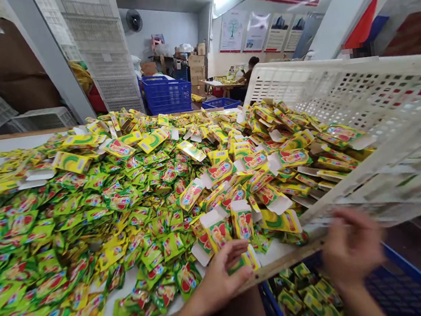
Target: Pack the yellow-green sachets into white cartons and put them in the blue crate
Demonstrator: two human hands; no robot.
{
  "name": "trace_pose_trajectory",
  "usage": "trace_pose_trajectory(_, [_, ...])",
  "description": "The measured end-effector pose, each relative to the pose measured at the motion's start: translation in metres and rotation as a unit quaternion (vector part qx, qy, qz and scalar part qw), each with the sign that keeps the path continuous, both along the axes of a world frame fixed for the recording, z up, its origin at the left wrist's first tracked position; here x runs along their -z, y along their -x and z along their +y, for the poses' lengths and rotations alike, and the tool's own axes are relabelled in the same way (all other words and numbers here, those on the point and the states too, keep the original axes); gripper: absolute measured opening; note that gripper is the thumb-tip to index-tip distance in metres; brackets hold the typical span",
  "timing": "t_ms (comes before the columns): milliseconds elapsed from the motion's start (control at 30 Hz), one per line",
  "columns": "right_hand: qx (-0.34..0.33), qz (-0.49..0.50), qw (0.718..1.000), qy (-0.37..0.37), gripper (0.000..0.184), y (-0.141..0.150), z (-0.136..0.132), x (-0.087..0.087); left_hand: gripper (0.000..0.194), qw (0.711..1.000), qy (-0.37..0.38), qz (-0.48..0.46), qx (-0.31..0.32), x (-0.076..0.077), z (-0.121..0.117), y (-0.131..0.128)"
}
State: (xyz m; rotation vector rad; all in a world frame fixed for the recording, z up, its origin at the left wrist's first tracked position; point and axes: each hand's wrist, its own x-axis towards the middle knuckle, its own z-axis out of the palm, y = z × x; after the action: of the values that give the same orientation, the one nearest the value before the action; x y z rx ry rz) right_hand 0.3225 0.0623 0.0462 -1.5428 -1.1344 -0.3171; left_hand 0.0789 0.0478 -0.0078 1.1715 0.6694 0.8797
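Note:
My left hand (227, 274) is at the table's front edge, its fingers and thumb curled around a small yellow printed box (251, 259), partly hidden by the hand. My right hand (352, 248), smeared by motion, hangs over a blue crate (410, 277) below the edge; whether it holds anything does not show. Yellow boxes (288, 220) with watermelon pictures, several with white flaps raised, lie heaped beyond my hands. Green candy sachets (155, 210) spread in a deep pile to the left. Closed-looking small boxes (317, 298) lie in the blue crate.
A white perforated crate (342, 84) lies tipped on its side at the right, boxes spilling from its mouth. The table's wooden edge (290, 260) runs in front of me. Further back stand stacked white crates (97, 49), a blue basket (167, 94) and a seated person (249, 80).

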Motion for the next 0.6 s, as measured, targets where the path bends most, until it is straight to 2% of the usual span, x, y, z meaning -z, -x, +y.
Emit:
trace_pose_trajectory(67, [-0.197, -0.035, 0.978, 0.059, 0.023, 0.050, 0.001, 0.038, 0.037, 0.998, -0.002, 0.049, -0.038, -0.002, -0.018, 0.021])
trace_pose_trajectory(133, [-0.299, -0.028, 0.946, 0.123, 0.028, 0.089, -0.005, 0.064, 0.031, 0.992, -0.008, 0.096, -0.087, -0.002, -0.033, 0.038])
trace_pose_trajectory(233, [-0.319, -0.010, 0.935, 0.157, 0.034, 0.127, -0.014, 0.076, 0.023, 0.978, -0.022, 0.153, -0.139, 0.003, -0.049, 0.058])
trace_pose_trajectory(300, [-0.315, -0.017, 0.936, 0.158, 0.032, 0.143, -0.017, 0.074, 0.019, 0.966, -0.033, 0.183, -0.178, 0.008, -0.056, 0.068])
trace_pose_trajectory(433, [-0.351, -0.045, 0.910, 0.216, 0.031, 0.172, -0.023, 0.074, 0.019, 0.929, -0.046, 0.214, -0.299, 0.024, -0.060, 0.080])
trace_pose_trajectory(533, [-0.385, 0.013, 0.892, 0.235, 0.034, 0.187, -0.035, 0.081, 0.036, 0.917, -0.021, 0.175, -0.358, 0.031, -0.056, 0.080])
trace_pose_trajectory(600, [-0.427, 0.081, 0.873, 0.222, 0.029, 0.192, -0.046, 0.085, 0.048, 0.920, 0.000, 0.135, -0.368, 0.031, -0.055, 0.080])
